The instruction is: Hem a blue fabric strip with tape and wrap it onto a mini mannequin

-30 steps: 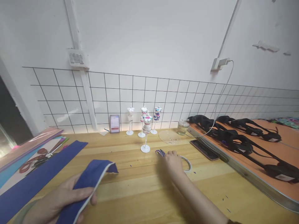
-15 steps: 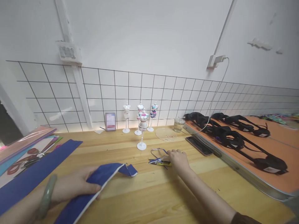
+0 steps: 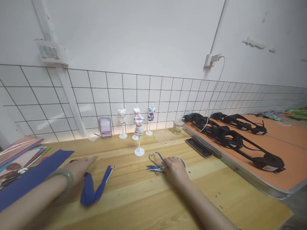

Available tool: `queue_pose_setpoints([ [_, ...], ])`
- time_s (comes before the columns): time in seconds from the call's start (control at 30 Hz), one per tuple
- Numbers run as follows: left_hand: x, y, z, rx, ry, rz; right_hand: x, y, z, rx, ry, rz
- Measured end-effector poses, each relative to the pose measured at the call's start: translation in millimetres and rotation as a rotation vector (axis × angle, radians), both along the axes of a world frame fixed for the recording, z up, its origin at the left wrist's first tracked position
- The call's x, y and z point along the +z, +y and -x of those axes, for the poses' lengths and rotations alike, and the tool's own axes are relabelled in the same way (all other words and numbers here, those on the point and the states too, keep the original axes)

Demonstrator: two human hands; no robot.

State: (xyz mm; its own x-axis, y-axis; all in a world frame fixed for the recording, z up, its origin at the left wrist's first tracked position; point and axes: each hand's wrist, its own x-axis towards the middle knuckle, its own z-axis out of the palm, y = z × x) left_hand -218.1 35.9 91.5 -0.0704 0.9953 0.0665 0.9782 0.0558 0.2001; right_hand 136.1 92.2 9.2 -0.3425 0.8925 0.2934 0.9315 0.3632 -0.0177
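At the left, my left hand [image 3: 80, 171], blurred, reaches over the table with its fingers stretched out. Just beside and below it, a folded strip of blue fabric [image 3: 88, 195] with a whitish edge stands bent, one end pointing up. My right hand [image 3: 176, 169] rests on the table with fingers curled down over small yellow-handled snips [image 3: 154, 168], whose pointed tips stick out to the left. A thin looped ribbon [image 3: 155, 154] lies behind the tips. Partly hidden behind this hand is a pale ring-shaped item [image 3: 183, 161]. The fingertips of the right hand are hidden.
Several small white dress forms [image 3: 139, 151] stand near the wall grid. A long blue fabric piece [image 3: 48, 171], red-handled scissors [image 3: 13, 167] and sheets lie left. A phone [image 3: 198, 148], a glass [image 3: 178, 127] and black strapped devices [image 3: 254, 153] on an orange board [image 3: 275, 140] are right.
My left hand has let go of the blue strip and moved up and left; the strip now stands folded beside it. My right hand stays at the snips. The view has turned slightly right.
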Motion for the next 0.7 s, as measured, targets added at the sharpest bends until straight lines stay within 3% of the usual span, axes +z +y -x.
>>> queue_pose_setpoints([
  [0.23, -19.7, 20, -114, -0.492, 0.098, 0.172, 3.0, -7, 8, 0.219, 0.097, -0.028],
  [0.33, -23.7, 27, -136, -0.492, 0.114, 0.273, 4.5, -10, 4, 0.256, 0.111, -0.020],
  [0.43, -15.0, 33, -142, -0.527, 0.048, 0.362, 6.7, -10, 1, 0.271, 0.128, -0.005],
  [0.57, 0.4, 41, -158, -0.575, -0.156, 0.249, 11.0, -8, 2, 0.295, 0.155, 0.019],
  [0.7, -5.5, 52, -183, -0.569, -0.244, 0.205, 10.9, -7, 3, 0.275, 0.185, 0.030],
])
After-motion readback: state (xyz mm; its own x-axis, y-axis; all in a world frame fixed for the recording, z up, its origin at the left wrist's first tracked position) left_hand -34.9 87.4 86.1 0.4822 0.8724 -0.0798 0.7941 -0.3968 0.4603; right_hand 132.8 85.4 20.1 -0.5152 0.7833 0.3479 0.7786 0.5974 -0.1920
